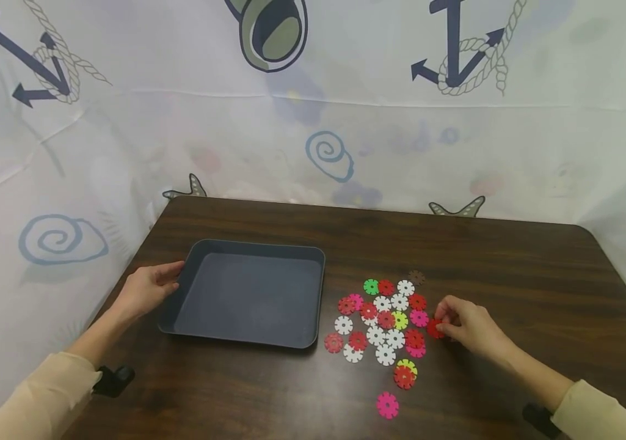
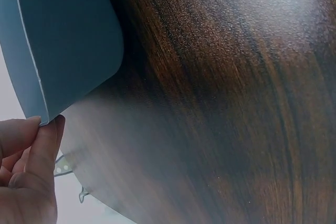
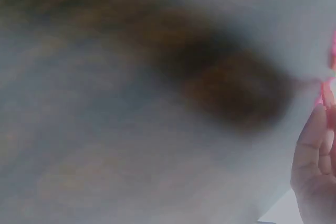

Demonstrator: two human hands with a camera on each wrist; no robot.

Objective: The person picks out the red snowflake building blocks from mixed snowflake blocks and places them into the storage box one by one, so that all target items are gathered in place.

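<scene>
A dark grey rectangular tray (image 1: 252, 299) lies on the brown table, its inside bare. At its left side, my left hand (image 1: 146, 289) pinches the rim between thumb and fingers; the left wrist view shows that grip on the tray's corner (image 2: 79, 35) close up. To the right, my right hand (image 1: 469, 324) pinches a red notched disc (image 1: 434, 329) at the right edge of a loose spread of similar discs. The right wrist view is mostly blurred, with the hand (image 3: 317, 166) at its right border.
Several flat notched discs in white (image 1: 375, 335), red (image 1: 358, 340), pink (image 1: 387, 405), yellow (image 1: 400, 319) and green (image 1: 371, 286) lie right of the tray, some overlapping. One brown disc (image 1: 416, 278) blends into the table (image 1: 510, 263). A patterned white cloth (image 1: 389, 140) hangs behind.
</scene>
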